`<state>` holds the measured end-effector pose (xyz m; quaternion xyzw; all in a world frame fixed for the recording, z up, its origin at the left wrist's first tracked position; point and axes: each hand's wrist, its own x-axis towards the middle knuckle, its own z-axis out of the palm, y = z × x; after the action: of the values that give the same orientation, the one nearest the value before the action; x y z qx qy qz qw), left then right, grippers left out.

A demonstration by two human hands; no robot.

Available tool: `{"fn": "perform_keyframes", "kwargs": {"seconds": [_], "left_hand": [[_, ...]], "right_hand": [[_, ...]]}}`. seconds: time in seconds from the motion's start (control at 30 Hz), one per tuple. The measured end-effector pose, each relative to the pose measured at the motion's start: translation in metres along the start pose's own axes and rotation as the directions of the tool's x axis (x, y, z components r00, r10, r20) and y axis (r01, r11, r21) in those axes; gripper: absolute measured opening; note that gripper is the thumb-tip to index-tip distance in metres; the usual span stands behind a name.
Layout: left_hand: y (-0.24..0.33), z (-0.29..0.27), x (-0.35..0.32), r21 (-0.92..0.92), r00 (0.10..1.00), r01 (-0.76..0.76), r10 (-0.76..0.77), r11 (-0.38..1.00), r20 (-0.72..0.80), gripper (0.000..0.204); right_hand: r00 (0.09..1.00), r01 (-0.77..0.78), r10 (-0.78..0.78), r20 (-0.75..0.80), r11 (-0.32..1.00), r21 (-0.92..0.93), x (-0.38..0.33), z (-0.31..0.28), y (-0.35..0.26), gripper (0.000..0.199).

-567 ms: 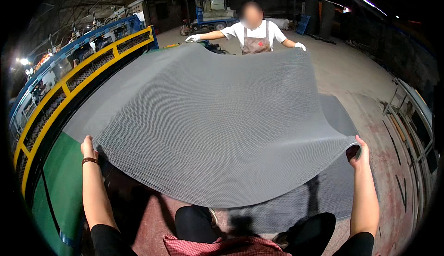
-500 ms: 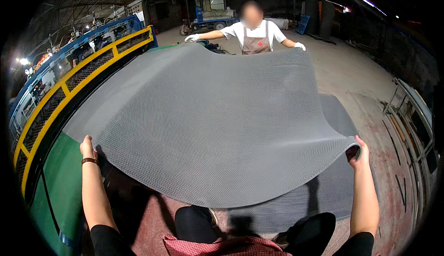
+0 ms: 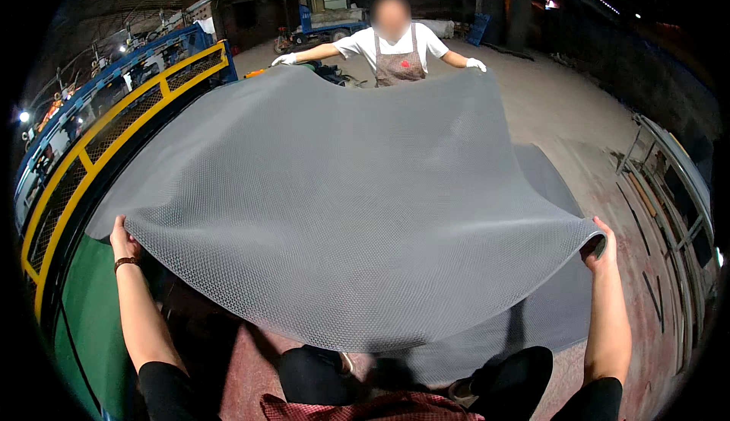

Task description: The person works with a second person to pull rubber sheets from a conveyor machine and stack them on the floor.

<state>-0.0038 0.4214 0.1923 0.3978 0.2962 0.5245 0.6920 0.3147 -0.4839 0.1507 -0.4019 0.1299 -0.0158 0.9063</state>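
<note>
A large grey textured mat (image 3: 342, 208) hangs stretched out in front of me, its near edge sagging in a wide curve above my legs. My left hand (image 3: 124, 240) is closed on its near left corner. At the near right corner, my right hand (image 3: 598, 247) grips the edge, which curls over into a fold there. Across from me, a co-worker (image 3: 398, 52) in an apron and white gloves holds the far edge with both hands. Beneath the held mat, another grey mat (image 3: 487, 345) lies on the floor, partly hidden.
Along the left runs a blue machine with a yellow mesh guard rail (image 3: 87, 164) and a green surface (image 3: 87, 307) beside it. A metal frame rack (image 3: 669, 170) stands at the right. A blue cart (image 3: 327, 29) is parked far behind the co-worker.
My hands have spread slightly farther apart, pulling the near edge wider. The mat has shifted left in view and shows a new ripple near my left hand.
</note>
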Motion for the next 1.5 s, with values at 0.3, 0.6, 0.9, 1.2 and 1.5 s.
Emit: {"fn": "perform_keyframes", "kwargs": {"seconds": [0.3,0.6,0.9,1.2,1.5], "left_hand": [[-0.002,0.186,-0.185,0.225,0.659,-0.59,0.302,0.775,0.688,0.04],[-0.147,0.39,-0.493,-0.322,-0.385,-0.908,-0.236,0.267,0.892,0.066],[-0.459,0.311,-0.764,-0.665,-0.567,-0.697,-0.774,0.269,0.282,0.042],[-0.498,0.218,-0.764,-0.493,-0.517,-0.844,-0.561,0.209,0.646,0.06],[-0.514,0.146,-0.694,-0.576,-0.579,-0.815,-0.162,0.068,0.799,0.032]], "right_hand": [[0.999,0.052,-0.053,0.014,0.997,0.059,0.0,-0.087,-0.061,0.021],[0.935,0.169,-0.332,-0.122,0.724,-0.669,-0.007,-0.277,-0.138,0.026],[0.915,-0.124,-0.366,-0.17,0.146,-0.981,0.007,-0.404,0.011,0.038],[0.904,0.077,-0.344,-0.253,0.715,-0.694,0.057,-0.358,0.085,0.067],[0.579,0.507,-0.156,0.8,-0.7,-0.503,0.073,-0.262,0.141,0.043]]}}
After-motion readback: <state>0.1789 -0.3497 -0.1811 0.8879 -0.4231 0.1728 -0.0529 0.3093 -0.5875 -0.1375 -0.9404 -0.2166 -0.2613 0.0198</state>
